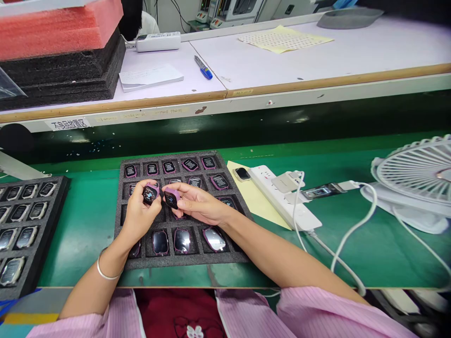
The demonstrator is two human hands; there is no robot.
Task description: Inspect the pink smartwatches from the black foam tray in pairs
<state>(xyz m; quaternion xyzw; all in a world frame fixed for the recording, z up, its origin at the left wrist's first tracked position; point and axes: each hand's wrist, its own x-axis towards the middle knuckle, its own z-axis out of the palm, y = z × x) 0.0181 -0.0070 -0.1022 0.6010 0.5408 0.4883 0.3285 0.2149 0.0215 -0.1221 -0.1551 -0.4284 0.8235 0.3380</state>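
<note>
My left hand (pixel 141 211) is closed around a purple-cased smartwatch (pixel 151 193) whose dark screen is lit with a small picture. Right beside it, my right hand (pixel 197 204) grips a second purple smartwatch (pixel 171 198) between thumb and fingers, its screen also lit. Both hands hover over a dark grey foam tray (pixel 186 260) with square pockets. Purple watches sit in many of these pockets; those in the back rows show white text, while a front-row watch (pixel 182 240) has a dark, glossy screen. My hands and forearms cover part of the middle rows.
Another foam tray (pixel 52 234) of silvery watches lies at left. To the right are a white power strip (pixel 285 197) with cables, a watch (pixel 242 173) on yellow paper (pixel 260 202), and a white fan (pixel 419 183). A raised shelf (pixel 246 70) runs behind, with stacked foam (pixel 63 70).
</note>
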